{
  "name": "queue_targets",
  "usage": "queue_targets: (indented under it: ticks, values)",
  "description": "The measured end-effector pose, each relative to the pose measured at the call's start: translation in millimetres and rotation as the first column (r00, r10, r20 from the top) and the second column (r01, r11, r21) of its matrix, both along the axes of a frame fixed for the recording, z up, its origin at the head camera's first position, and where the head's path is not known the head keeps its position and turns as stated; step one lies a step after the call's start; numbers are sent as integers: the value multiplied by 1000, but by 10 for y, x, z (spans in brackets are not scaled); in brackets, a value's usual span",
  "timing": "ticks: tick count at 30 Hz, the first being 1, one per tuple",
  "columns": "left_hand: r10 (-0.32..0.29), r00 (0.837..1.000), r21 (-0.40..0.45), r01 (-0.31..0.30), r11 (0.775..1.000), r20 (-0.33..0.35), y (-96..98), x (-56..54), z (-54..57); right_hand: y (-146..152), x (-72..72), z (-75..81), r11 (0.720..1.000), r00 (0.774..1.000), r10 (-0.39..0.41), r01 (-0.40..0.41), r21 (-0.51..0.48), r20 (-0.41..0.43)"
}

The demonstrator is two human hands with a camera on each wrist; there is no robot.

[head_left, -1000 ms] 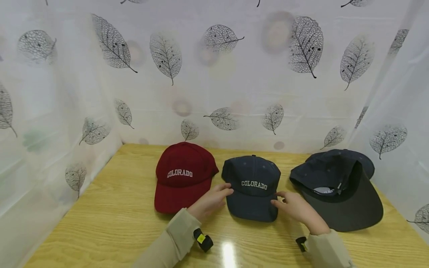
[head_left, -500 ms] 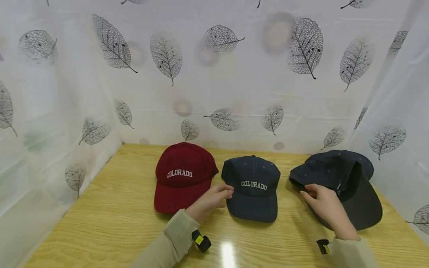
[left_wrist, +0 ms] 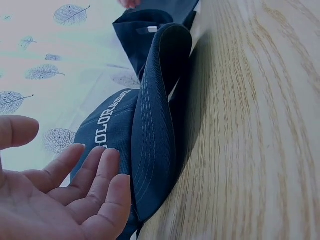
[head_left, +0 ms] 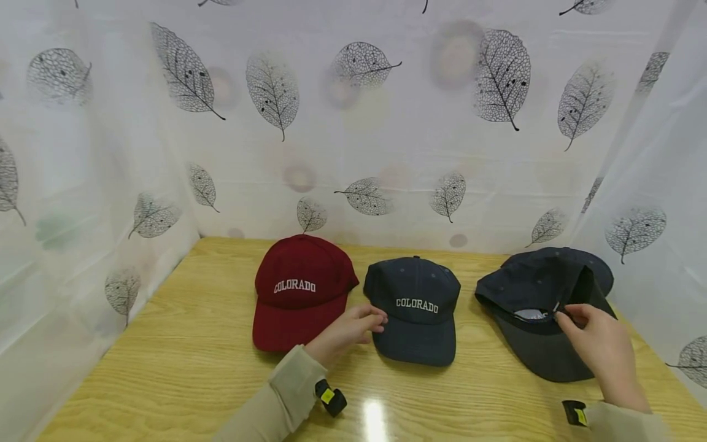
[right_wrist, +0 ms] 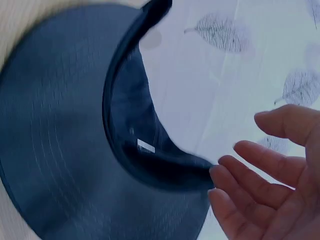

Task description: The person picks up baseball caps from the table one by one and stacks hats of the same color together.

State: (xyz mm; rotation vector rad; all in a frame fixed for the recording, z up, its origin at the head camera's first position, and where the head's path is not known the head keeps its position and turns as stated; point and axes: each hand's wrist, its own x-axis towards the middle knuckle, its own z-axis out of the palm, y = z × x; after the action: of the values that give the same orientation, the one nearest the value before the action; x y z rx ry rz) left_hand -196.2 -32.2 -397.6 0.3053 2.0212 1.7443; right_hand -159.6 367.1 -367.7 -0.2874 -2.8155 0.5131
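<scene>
A navy baseball cap [head_left: 415, 283] with white COLORADO lettering stands upright mid-table, brim toward me. My left hand [head_left: 347, 333] is at its left edge, fingers loosely bent and thumb apart; in the left wrist view the fingertips lie close to the cap's front, and I cannot tell whether they touch. To the right, a dark navy cap [head_left: 510, 287] lies tipped over, showing its inside, a white label and the underside of its brim. My right hand [head_left: 602, 347] is over that brim, relaxed fingers near the opening's edge, thumb apart in the right wrist view. Neither hand grips anything.
A red COLORADO cap [head_left: 304, 270] sits left of the upright navy one. Behind the tipped cap shows another rounded navy part [head_left: 599, 265]; whether it is a separate cap is unclear. A leaf-printed curtain [head_left: 353, 123] encloses the wooden table [head_left: 182, 344].
My right hand has moved right from the upright navy cap's side, across the tipped cap, to its brim. My left hand has stayed almost still. The caps have not visibly moved.
</scene>
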Motion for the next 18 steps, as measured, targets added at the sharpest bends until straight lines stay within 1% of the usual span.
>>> queue_targets:
  ticks: [1,3,5,6,9,11,14,16,18]
  values:
    - [0,1000,0,0,1000,2,-1,2,1,6,24,24,1000,1000,-19,19,6,-25]
    - [0,1000,2,0,1000,4,0,2,-3,-4,80,126,998,998,-54,54,-13,-18]
    - [0,1000,4,0,1000,7,2,2,-2,-13,126,206,994,994,-109,109,-5,-21]
    - [1,1000,6,-1,1000,9,3,1,-2,-11,149,251,992,992,-125,124,-17,-10]
    - [0,1000,12,0,1000,11,8,0,-3,18,180,317,975,975,-222,222,-29,11]
    - [0,1000,12,0,1000,13,10,-1,0,76,177,311,959,959,-282,283,-29,32]
    - [-3,1000,8,2,1000,18,12,4,7,168,183,305,944,941,-325,328,-19,91]
    - [-3,1000,5,3,1000,21,14,9,15,240,177,282,943,933,-331,333,10,139]
    - [-1,1000,3,1,1000,22,19,13,19,304,170,256,947,929,-320,321,23,186]
